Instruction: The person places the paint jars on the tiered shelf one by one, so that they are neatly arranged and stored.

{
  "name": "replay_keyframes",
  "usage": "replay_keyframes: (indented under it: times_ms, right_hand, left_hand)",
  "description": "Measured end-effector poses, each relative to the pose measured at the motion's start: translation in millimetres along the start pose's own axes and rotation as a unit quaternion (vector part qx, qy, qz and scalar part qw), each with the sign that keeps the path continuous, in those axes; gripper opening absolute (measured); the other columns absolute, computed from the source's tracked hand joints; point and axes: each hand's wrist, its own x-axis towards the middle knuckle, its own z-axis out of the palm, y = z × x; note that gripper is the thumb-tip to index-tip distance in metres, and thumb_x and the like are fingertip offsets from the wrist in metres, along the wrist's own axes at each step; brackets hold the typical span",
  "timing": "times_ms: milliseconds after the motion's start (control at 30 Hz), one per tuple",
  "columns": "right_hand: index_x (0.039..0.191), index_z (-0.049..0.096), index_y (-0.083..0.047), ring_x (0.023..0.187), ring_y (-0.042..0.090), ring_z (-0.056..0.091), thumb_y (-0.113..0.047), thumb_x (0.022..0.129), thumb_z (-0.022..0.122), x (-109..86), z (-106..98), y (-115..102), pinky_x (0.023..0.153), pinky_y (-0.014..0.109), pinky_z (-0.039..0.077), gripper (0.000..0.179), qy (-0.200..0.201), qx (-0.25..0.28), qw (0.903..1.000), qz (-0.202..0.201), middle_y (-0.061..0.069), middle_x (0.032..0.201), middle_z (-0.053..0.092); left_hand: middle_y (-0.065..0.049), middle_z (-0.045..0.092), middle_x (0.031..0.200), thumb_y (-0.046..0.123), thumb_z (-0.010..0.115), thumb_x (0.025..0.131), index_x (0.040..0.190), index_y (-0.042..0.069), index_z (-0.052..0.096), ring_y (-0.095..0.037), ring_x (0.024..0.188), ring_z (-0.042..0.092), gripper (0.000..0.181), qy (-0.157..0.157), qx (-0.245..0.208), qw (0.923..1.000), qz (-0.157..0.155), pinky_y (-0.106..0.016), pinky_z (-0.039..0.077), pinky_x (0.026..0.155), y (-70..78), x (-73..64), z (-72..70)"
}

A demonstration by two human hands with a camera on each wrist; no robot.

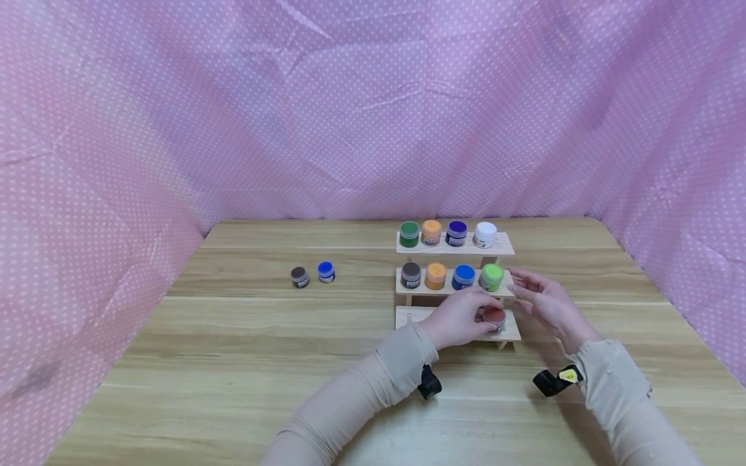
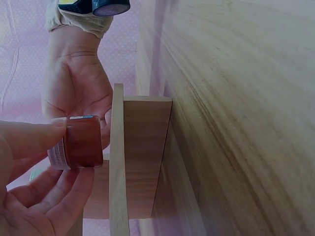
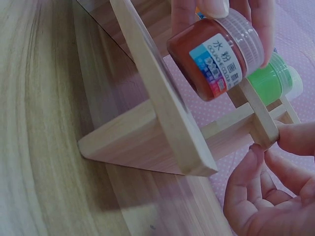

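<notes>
My left hand (image 1: 459, 317) pinches a red-brown gouache paint jar (image 3: 211, 61) by its clear lid, at the right end of the lowest step of a wooden tiered rack (image 1: 416, 313). In the right wrist view the jar is tilted and its printed label shows. Whether its base touches the step I cannot tell. My right hand (image 1: 550, 305) holds the right end of the middle step between thumb and fingers, beside a light green jar (image 1: 492, 277). That middle step also bears a brown jar (image 1: 410, 275), an orange jar (image 1: 435, 276) and a blue jar (image 1: 463, 276).
On the top step stand a green jar (image 1: 409, 234), an orange jar (image 1: 431, 232), a dark blue jar (image 1: 456, 233) and a white jar (image 1: 485, 235). Left of the rack, a dark brown jar (image 1: 300, 277) and a blue jar (image 1: 326, 272) rest on the wooden table (image 1: 233, 362). Pink dotted cloth (image 1: 361, 116) hangs behind.
</notes>
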Motion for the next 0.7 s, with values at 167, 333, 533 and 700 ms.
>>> replay_keyframes:
  times_ms: [167, 333, 533, 700]
  right_hand:
    - [0.143, 0.026, 0.000, 0.087, -0.004, 0.053, -0.016, 0.093, 0.056, 0.1, 0.1, 0.4, 0.076, 0.013, 0.050, 0.061, 0.005, -0.003, 1.0000, 0.003, -0.014, 0.098, 0.054]
    - [0.144, 0.021, 0.003, 0.087, -0.005, 0.052, -0.018, 0.094, 0.054, 0.9, 0.4, -0.8, 0.077, 0.013, 0.050, 0.064, 0.008, -0.031, 0.9995, 0.009, -0.015, 0.098, 0.054]
    - [0.144, 0.020, 0.004, 0.087, -0.006, 0.052, -0.019, 0.094, 0.054, 1.1, 1.1, -0.8, 0.077, 0.013, 0.050, 0.065, 0.008, -0.045, 0.9989, 0.011, -0.015, 0.099, 0.053]
    - [0.144, 0.020, 0.005, 0.087, -0.006, 0.052, -0.019, 0.095, 0.053, 1.4, 1.2, -0.3, 0.077, 0.014, 0.050, 0.064, 0.008, -0.051, 0.9987, 0.006, -0.015, 0.099, 0.053]
  left_hand:
    - [0.004, 0.060, 0.116, 0.020, 0.067, 0.085, 0.118, 0.016, 0.063, 0.001, 0.096, 0.054, 0.033, 0.002, 0.007, 1.0000, -0.004, -0.005, 0.044, 0.083, 0.5, 1.2, 2.3]
    - [0.005, 0.061, 0.115, 0.019, 0.067, 0.085, 0.118, 0.016, 0.063, 0.001, 0.095, 0.054, 0.033, 0.005, 0.010, 0.9999, -0.010, -0.005, 0.044, 0.082, 1.3, 2.5, 3.1]
    - [0.006, 0.062, 0.112, 0.019, 0.067, 0.085, 0.118, 0.016, 0.063, 0.003, 0.090, 0.054, 0.033, 0.002, 0.004, 0.9998, -0.017, -0.004, 0.044, 0.078, 1.4, 2.4, 6.3]
    - [0.006, 0.063, 0.109, 0.018, 0.067, 0.085, 0.117, 0.016, 0.063, 0.004, 0.086, 0.054, 0.033, 0.001, -0.002, 0.9998, -0.022, -0.003, 0.044, 0.074, 2.5, 3.6, 6.0]
